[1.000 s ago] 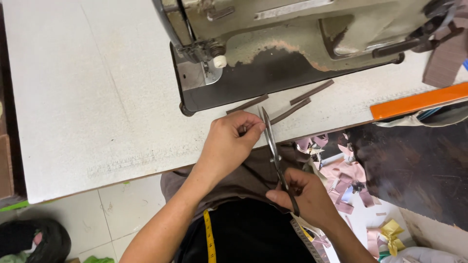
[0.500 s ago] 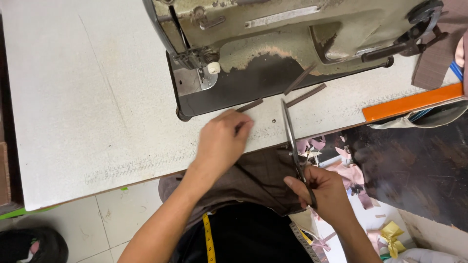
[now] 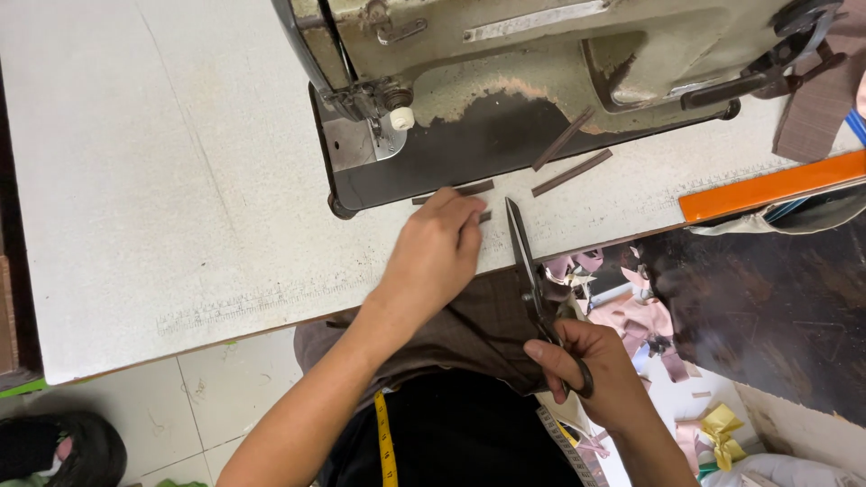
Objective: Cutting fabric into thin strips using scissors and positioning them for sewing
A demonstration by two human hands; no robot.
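Since half a second ago the left hand (image 3: 433, 261) has pushed a little farther up the white table (image 3: 180, 180), so its fingertips now press flat on a short brown strip (image 3: 456, 190) lying at the front edge of the sewing machine's dark bed (image 3: 469, 144); the fingers are stretched out and close together, pinning the strip down, not curled around it. The right hand (image 3: 600, 374) stays low at the table's near edge, clamped around the handles of a pair of long scissors (image 3: 528, 271), thumb and fingers closed through the dark loops. The blades look drawn together (the tip is a single point, with no gap that I can make out) and aim up toward the machine, their tip lying just to the right of the left hand's fingers, near them but not touching. Two more brown strips (image 3: 568, 162) lie slanted farther right, partly on the bed. An orange ruler-like bar (image 3: 767, 188) sits at the right edge, and a yellow measuring tape (image 3: 386, 442) hangs down the person's front.
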